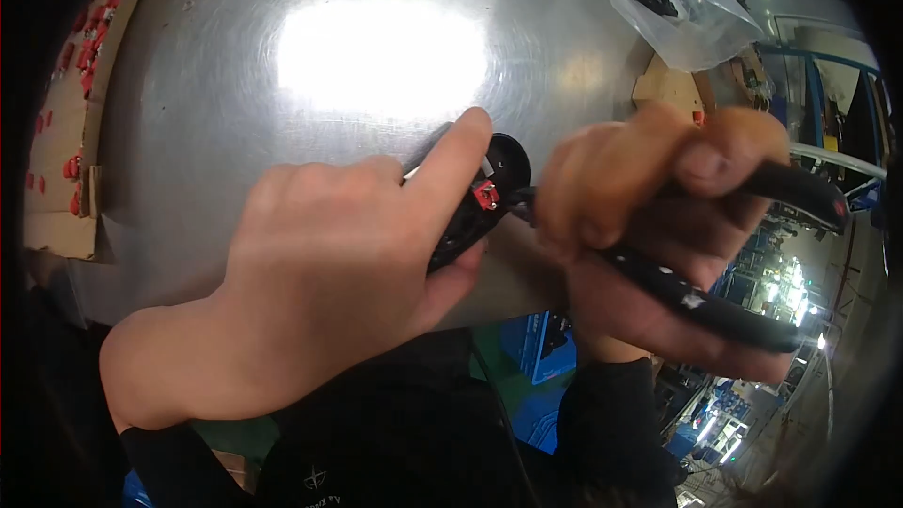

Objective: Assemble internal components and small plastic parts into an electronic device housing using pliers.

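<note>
Over the metal counter (207,66), our left fingers (461,146) grasped an open black casing (511,162), its red piece (486,195) apparently seated, closing still left, while our right fingers (602,160) gripped a plier-like tool (696,301).

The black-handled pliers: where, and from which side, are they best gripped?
Probably by both black handles, coming from the right: they splay apart toward that side, while the nose points left at the small red part in the black shell. The right hand holds them there; blur hides exact finger placement.
</note>
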{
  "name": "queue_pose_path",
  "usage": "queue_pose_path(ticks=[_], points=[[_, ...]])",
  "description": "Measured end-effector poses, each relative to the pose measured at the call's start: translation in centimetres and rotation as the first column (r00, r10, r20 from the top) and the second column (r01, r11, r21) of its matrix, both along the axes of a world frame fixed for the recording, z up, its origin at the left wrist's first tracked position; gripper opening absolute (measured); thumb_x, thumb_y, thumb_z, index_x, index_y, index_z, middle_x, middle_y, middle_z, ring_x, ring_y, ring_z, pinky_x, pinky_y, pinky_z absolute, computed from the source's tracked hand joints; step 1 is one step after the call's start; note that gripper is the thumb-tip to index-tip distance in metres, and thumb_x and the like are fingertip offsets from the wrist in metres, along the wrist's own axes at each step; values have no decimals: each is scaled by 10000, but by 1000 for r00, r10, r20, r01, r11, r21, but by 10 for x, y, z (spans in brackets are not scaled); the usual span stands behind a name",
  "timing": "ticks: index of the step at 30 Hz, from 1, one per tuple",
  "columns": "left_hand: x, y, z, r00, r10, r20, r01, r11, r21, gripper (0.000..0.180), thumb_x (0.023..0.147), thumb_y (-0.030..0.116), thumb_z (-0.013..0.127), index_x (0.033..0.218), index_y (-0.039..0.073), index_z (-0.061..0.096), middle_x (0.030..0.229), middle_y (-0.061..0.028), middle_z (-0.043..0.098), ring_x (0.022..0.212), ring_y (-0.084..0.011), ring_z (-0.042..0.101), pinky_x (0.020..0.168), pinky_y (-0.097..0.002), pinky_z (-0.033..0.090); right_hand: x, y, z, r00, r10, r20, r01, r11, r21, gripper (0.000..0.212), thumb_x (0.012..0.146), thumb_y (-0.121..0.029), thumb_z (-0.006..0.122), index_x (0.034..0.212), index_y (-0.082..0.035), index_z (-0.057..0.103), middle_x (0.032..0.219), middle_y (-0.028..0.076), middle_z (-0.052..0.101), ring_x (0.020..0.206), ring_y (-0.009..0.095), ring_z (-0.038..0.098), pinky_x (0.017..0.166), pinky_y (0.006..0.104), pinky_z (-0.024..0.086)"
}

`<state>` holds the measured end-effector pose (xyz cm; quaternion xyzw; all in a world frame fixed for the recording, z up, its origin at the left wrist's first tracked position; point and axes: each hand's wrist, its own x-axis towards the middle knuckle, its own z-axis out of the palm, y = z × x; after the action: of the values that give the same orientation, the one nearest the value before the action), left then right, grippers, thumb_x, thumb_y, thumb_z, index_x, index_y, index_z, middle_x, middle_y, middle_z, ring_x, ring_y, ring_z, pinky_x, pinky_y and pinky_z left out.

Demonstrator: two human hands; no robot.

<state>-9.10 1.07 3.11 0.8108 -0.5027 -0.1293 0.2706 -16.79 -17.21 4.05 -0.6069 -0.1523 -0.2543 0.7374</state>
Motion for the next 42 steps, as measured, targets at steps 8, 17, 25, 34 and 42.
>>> queue_pose_path(ticks=[8,17,25,34,42], points=[[-4,2,-1,990,22,139,-30,998,52,799,729,335,840,1459,140,578,701,-34,614,594,-252,636,557,-390,493,-5,-8,9,992,27,-124,-52,977,-205,843,808,-845,640,1189,-115,462,659,48,503,423,154,500,392,286,447],[-9,2,-5,985,61,159,-67,997,28,805,735,389,830,1464,154,583,686,-30,593,570,-256,619,566,-397,491,-6,-10,10,988,93,-126,-116,976,-186,812,812,-825,651,1161,-119,451,671,60,525,429,183,515,401,307,460],[-7,2,-4,994,42,106,-44,999,24,835,716,374,847,1471,149,570,683,-35,594,578,-256,625,569,-397,498,-9,-8,10,985,31,-170,-74,966,-248,794,831,-818,628,1159,-116,455,671,65,528,461,185,535,443,303,470],[-6,4,-4,997,34,64,-36,998,42,851,724,358,845,1481,107,546,693,-56,628,584,-271,647,568,-404,513,-5,2,-5,1000,-22,-12,19,968,-250,838,832,-820,628,1206,-97,432,681,77,529,455,191,517,440,317,469],[-6,1,-3,1000,6,-17,-5,998,57,851,748,332,829,1505,100,517,703,-81,652,585,-291,663,559,-420,526,-3,0,-6,1000,-14,3,15,963,-270,872,819,-833,634,1194,-75,422,661,79,525,447,182,509,438,312,484]])
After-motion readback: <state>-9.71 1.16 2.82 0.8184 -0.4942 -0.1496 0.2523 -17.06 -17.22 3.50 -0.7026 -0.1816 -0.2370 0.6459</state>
